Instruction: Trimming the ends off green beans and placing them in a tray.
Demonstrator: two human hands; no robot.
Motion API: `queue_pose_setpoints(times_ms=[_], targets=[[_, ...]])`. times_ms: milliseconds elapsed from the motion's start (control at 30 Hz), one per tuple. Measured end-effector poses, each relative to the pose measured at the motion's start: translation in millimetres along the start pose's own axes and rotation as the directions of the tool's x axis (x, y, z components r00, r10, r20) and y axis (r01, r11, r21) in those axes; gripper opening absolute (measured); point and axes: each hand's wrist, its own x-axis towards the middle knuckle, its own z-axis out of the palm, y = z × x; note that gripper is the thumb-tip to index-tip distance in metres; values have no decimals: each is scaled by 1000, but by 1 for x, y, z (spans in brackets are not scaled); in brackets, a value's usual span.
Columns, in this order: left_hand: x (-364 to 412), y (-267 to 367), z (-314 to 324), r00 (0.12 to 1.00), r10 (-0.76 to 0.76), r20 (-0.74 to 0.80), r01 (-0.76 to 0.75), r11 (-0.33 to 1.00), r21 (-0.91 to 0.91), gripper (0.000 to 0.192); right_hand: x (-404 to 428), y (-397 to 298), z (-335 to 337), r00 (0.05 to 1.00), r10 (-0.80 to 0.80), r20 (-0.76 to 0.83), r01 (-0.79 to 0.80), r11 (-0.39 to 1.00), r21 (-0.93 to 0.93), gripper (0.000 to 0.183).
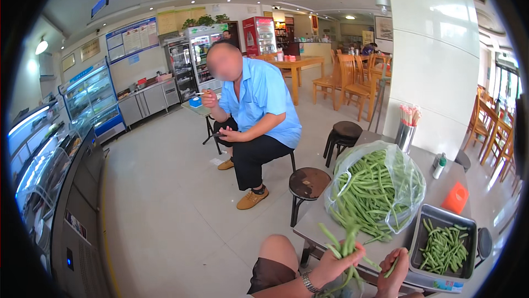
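My left hand [345,256], with a metal watch on the wrist, is closed around a bunch of long green beans [337,245] just off the table's near edge. Close beside it on the right, my right hand [394,265] pinches a piece of green bean [391,267]. Beyond the hands, a clear plastic bag [407,182] lies open on the metal table [320,232], heaped with long green beans [368,186]. To the right stands a dark rectangular metal tray [420,238], which holds short bean pieces [444,248].
At the table's far side are a metal holder [405,136] of wrapped chopsticks, a green-capped bottle [440,166] and an orange box [456,198]. A round stool [309,184] stands left of the table. A seated person [260,95] in a blue shirt holds a cigarette and a phone.
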Motion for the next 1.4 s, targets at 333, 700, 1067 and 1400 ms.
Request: queue_pose_setpoints(times_ms=[333,700,1067,1400], targets=[[5,-1,0,985,-79,151,2,890,456,19,-17,-29,7,868,435,240,-205,753,-625,28],[2,-27,7,968,-40,247,-91,863,497,14,-18,-58,0,787,305,536,484,232,-844,15],[-2,-29,8,769,-487,414,455,872,181,18,-20,-77,-6,485,12,874,873,-58,-484,13],[-7,-23,12,741,-605,291,373,732,570,22,44,-154,-130,777,-489,396,235,-357,-904,21]])
